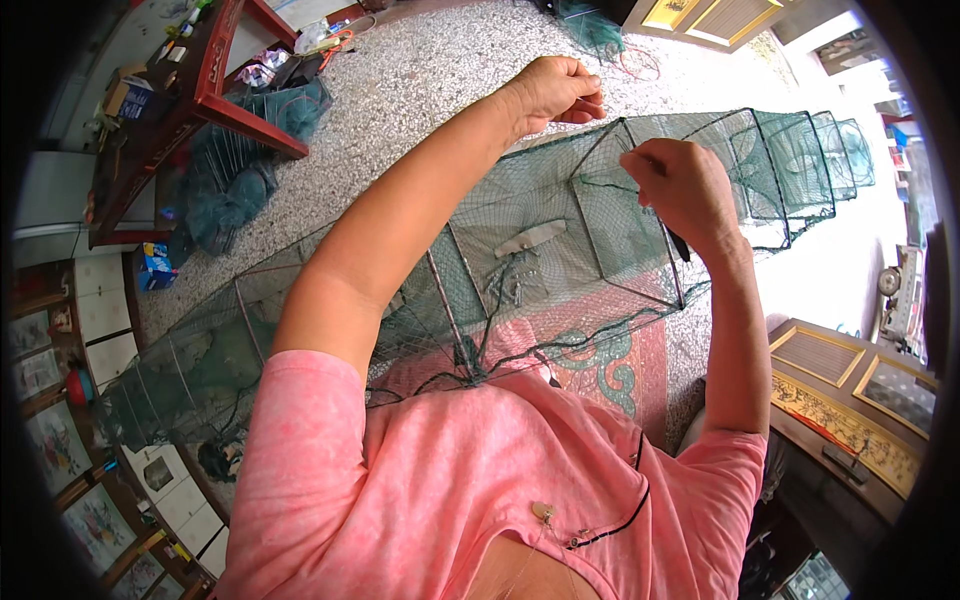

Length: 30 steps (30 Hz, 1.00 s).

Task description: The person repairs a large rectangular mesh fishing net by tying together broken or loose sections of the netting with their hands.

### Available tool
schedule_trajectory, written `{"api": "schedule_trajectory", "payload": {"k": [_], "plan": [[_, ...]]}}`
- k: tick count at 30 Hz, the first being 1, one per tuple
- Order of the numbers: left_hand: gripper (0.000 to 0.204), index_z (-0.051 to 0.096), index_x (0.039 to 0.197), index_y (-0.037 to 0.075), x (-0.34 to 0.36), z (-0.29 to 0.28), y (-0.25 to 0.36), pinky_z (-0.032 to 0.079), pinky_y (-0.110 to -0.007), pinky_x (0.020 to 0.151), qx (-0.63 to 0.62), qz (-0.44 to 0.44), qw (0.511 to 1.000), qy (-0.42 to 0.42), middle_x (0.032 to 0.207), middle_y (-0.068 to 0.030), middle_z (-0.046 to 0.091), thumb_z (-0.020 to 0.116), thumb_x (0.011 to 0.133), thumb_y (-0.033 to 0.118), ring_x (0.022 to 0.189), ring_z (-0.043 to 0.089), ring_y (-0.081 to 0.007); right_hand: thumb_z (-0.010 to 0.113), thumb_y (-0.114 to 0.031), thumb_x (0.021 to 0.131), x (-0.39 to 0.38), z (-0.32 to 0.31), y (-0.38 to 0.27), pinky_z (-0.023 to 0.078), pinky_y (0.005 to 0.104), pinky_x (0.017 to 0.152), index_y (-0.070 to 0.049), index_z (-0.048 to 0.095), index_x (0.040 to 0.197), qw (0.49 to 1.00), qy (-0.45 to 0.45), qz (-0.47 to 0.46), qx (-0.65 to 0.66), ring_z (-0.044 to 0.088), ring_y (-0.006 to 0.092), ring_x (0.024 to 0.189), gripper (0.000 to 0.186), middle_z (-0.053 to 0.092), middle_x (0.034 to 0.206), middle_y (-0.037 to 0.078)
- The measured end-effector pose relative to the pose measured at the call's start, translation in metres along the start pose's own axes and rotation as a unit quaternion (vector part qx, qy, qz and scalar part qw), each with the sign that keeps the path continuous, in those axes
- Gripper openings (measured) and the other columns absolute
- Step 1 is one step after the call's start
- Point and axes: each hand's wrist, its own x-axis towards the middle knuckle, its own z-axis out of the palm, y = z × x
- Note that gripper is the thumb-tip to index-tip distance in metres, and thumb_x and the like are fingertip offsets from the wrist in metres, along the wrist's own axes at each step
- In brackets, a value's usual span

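A long net trap (620, 228) of green mesh over dark rectangular frames stretches from the lower left to the upper right, close against my body. Above its far edge is my left hand (562, 92), fingers curled and pinched together; anything between them is too fine to make out. My right hand (690, 190) is closed over the trap, near a frame's upper corner. Below that palm sticks out the black end of a slim tool (682, 246); its kind is hidden by the fingers. A pale, elongated piece (530, 238) shows at the middle of the mesh.
At the upper left stands a red wooden table (212, 75), with bundled blue-green netting (235, 205) under and beside it. More netting (592, 28) lies on the speckled floor (400, 95) at the far side. A carved wooden cabinet (845, 400) is at the right.
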Motion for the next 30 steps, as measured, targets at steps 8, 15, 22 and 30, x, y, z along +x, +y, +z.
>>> {"api": "schedule_trajectory", "payload": {"k": [8, 15, 22, 30], "plan": [[0.013, 0.06, 0.088, 0.007, -0.004, 0.0, -0.012, 0.051, -0.021, 0.065, -0.043, -0.016, 0.999, 0.001, 0.084, -0.0016, 0.064, 0.059, 0.092, 0.02, 0.073, 0.059, -0.0079, 0.056, -0.03, 0.084, 0.012, 0.024, -0.006, 0.049, 0.0433, 0.063, -0.008, 0.067, 0.073, 0.991, 0.029, 0.008, -0.131, 0.063, 0.0334, 0.069, 0.027, 0.064, 0.069, 0.013], [0.014, 0.065, 0.096, 0.003, 0.002, 0.004, -0.022, 0.046, -0.016, 0.059, -0.038, -0.057, 0.997, -0.024, 0.077, 0.0006, 0.063, 0.061, 0.09, 0.014, 0.065, 0.055, -0.0038, 0.054, -0.033, 0.087, 0.016, 0.043, -0.006, 0.048, 0.0442, 0.061, -0.008, 0.066, 0.072, 0.986, 0.111, 0.002, -0.126, 0.063, 0.0336, 0.068, 0.032, 0.064, 0.068, 0.014], [0.017, 0.059, 0.095, 0.004, -0.007, 0.012, -0.021, 0.044, -0.019, 0.061, -0.008, 0.028, 0.999, 0.023, 0.077, 0.0003, 0.058, 0.055, 0.093, 0.02, 0.067, 0.052, -0.0055, 0.051, -0.03, 0.091, 0.015, 0.037, -0.017, 0.048, 0.0436, 0.061, -0.007, 0.065, 0.079, 0.984, 0.133, -0.005, -0.119, 0.063, 0.0322, 0.068, 0.029, 0.063, 0.068, 0.014], [0.018, 0.057, 0.093, 0.006, -0.013, 0.017, -0.015, 0.047, -0.022, 0.067, -0.072, 0.155, 0.985, 0.034, 0.079, -0.001, 0.057, 0.053, 0.094, 0.022, 0.071, 0.053, -0.0083, 0.053, -0.025, 0.085, 0.053, 0.035, 0.016, 0.05, 0.0374, 0.069, -0.007, 0.068, 0.084, 0.99, 0.078, 0.006, 0.118, 0.064, 0.0329, 0.077, 0.024, 0.066, 0.079, 0.015]]}}
